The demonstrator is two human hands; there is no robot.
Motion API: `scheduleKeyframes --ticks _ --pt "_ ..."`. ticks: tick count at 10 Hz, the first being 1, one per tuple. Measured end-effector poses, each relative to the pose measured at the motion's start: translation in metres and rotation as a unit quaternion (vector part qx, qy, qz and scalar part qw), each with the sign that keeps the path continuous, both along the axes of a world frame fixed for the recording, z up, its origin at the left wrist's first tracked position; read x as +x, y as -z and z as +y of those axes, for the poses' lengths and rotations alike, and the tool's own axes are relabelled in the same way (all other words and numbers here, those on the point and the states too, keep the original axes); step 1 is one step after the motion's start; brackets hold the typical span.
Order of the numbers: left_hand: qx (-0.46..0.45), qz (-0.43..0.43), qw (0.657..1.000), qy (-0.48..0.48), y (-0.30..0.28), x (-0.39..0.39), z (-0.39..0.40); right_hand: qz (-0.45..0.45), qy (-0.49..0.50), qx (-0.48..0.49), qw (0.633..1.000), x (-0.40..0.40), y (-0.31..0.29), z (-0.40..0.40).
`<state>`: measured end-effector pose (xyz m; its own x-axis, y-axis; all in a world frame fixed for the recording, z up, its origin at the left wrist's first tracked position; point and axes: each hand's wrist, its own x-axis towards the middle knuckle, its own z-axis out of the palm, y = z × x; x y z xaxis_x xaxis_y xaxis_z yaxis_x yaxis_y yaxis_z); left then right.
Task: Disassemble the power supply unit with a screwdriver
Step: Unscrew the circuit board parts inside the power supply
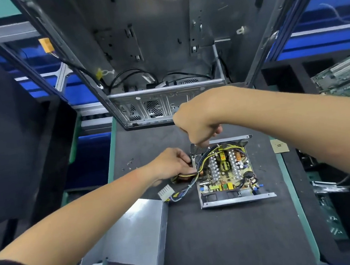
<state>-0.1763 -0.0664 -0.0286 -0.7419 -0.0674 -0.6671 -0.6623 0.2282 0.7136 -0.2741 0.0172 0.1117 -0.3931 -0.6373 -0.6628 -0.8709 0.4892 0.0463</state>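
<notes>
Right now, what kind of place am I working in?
Probably an electronics teardown or repair bench: an opened power supply with bare circuit board, an emptied grey metal computer case, and green circuit boards in black trays.

Both forearms reach forward. The left hand pinches wires at the power supply's left edge; the right hand is fisted above its far corner.

Power supply unit: open metal tray lying flat on the dark worktop, circuit board facing up with silver heatsinks, capacitors and copper coils exposed.
Cover: grey bent sheet-metal shell, off the unit, lying near and to its left.
Cable bundle: yellow, black and blue wires leaving the unit's left side, ending in a white connector.
Screwdriver: hidden inside the fist, cannot tell.
</notes>
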Motion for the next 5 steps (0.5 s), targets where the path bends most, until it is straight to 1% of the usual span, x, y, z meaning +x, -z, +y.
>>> scheduleKeyframes --ticks 1,2,3,5 --pt "0.026 0.015 0.999 -0.03 0.006 0.003 0.0 -0.008 0.009 -0.023 1.0 -0.004 0.003 0.0" --pt "0.036 0.028 0.998 -0.045 0.008 0.004 0.0 -0.007 -0.007 -0.005 1.0 -0.002 -0.009 0.001" --pt "0.027 0.034 0.998 -0.04 0.008 0.003 -0.002 -0.031 -0.05 0.019 0.998 -0.007 -0.007 -0.001" --pt "0.049 0.04 0.997 -0.049 0.008 0.003 0.001 -0.041 -0.051 0.018 0.998 -0.009 -0.005 -0.001"
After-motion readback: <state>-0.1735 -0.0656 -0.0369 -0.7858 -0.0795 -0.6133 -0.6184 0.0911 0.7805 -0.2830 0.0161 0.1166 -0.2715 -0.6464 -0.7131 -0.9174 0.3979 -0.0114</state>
